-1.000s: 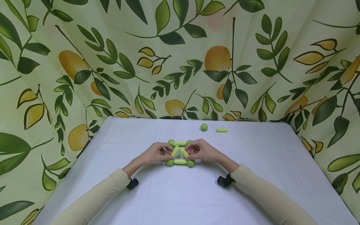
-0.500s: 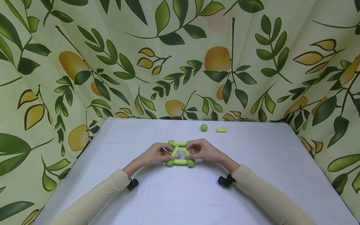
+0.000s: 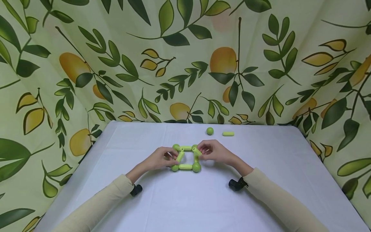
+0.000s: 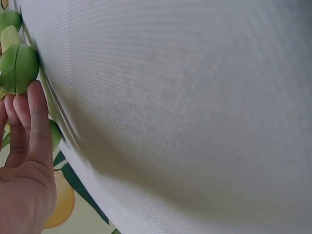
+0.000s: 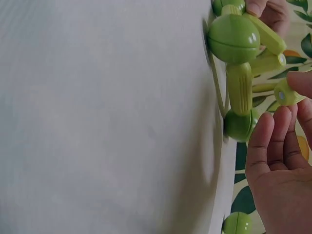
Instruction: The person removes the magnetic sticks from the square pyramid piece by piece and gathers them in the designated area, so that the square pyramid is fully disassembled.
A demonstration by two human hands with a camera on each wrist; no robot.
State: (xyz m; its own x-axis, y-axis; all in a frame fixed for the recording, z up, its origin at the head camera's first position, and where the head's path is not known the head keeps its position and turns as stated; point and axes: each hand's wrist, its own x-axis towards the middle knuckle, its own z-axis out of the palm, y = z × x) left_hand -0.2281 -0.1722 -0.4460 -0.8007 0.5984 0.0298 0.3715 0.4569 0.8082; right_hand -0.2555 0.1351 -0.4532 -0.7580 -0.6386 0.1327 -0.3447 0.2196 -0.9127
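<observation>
A square frame of green balls and light green rods lies on the table, with the near-right ball (image 3: 196,167) and near rod (image 3: 185,167) in plain view. My left hand (image 3: 162,158) pinches a tilted rod (image 3: 180,157) rising by the near-left ball (image 3: 175,168). In the left wrist view its fingers (image 4: 38,117) touch a green ball (image 4: 20,68). My right hand (image 3: 215,151) pinches another rod (image 3: 197,152) between thumb and fingers, above the frame's right side. Its silvery end (image 5: 282,95) faces the right wrist camera, apart from the right-side rod (image 5: 240,87).
A loose green ball (image 3: 210,131) and a loose light green rod (image 3: 228,133) lie near the table's far edge. White cloth covers the table (image 3: 185,203). Behind it hangs a leaf-and-fruit patterned curtain (image 3: 185,64).
My right hand has moved right and away from me, its rod swinging from beside the left hand's rod to near the far-right corner. My left hand stays where it was.
</observation>
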